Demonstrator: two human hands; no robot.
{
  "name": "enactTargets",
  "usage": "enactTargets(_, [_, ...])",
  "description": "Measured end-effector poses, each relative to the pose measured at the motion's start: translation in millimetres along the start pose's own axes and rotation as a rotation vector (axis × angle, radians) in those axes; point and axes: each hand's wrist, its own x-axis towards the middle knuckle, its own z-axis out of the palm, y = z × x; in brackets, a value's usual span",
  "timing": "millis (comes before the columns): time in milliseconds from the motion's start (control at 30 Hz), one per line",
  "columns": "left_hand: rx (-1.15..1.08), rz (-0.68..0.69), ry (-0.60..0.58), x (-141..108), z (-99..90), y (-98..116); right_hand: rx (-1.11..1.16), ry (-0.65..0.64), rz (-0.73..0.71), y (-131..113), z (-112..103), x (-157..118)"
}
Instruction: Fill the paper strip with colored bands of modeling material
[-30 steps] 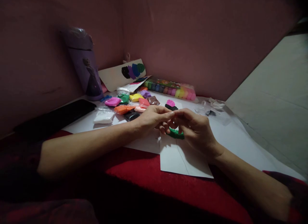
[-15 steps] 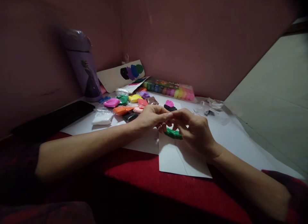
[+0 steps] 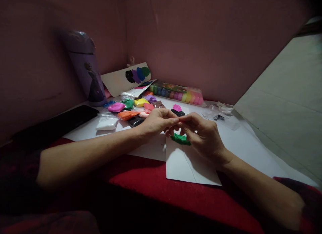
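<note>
My left hand (image 3: pixel 158 121) and my right hand (image 3: pixel 201 131) meet above a white sheet of paper (image 3: pixel 191 170), thumbs and fingertips pinched together. Whatever sits between the fingertips is too small or hidden to name. Below the hands, a ridged green clay patch (image 3: pixel 181 139) lies on the sheet, partly covered by my right fingers. Farther up the same paper are a black clay patch (image 3: pixel 178 112) and a pink clay patch (image 3: pixel 177 107). A thin curved line runs down the sheet's lower part.
Left of my hands lie several clay packets, among them an orange packet (image 3: pixel 128 115) and a white packet (image 3: pixel 107 122). Behind stand a clay box (image 3: pixel 176 92) and a painted card (image 3: pixel 117 80). A purple bottle (image 3: pixel 88 73), a black flat object (image 3: pixel 62 123) and plastic wrappers (image 3: pixel 222 111) flank them.
Both hands stay pinched together in nearly the same place. My fingers have shifted only very slightly; the patches and packets have not moved.
</note>
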Motion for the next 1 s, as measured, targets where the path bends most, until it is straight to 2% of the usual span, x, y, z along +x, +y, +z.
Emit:
enactTargets(133, [0.013, 0.015, 0.018, -0.3, 1.0, 1.4, -0.016, 0.028, -0.008, -0.9, 0.3, -0.5])
enactTargets(500, [0.033, 0.039, 0.210, 3.9, -4.6, -1.4, -0.099, 0.090, 0.023, -2.2, -0.7, -0.1])
enactTargets(733, [0.019, -0.006, 0.111, 0.4, -3.7, -0.5, -0.104, 0.074, 0.076, -1.6, -0.1, 0.7])
enactTargets(1000, [0.035, -0.015, 0.071, -1.1, -2.2, 0.0, -0.051, 0.009, 0.077, -3.0, -0.5, 0.8])
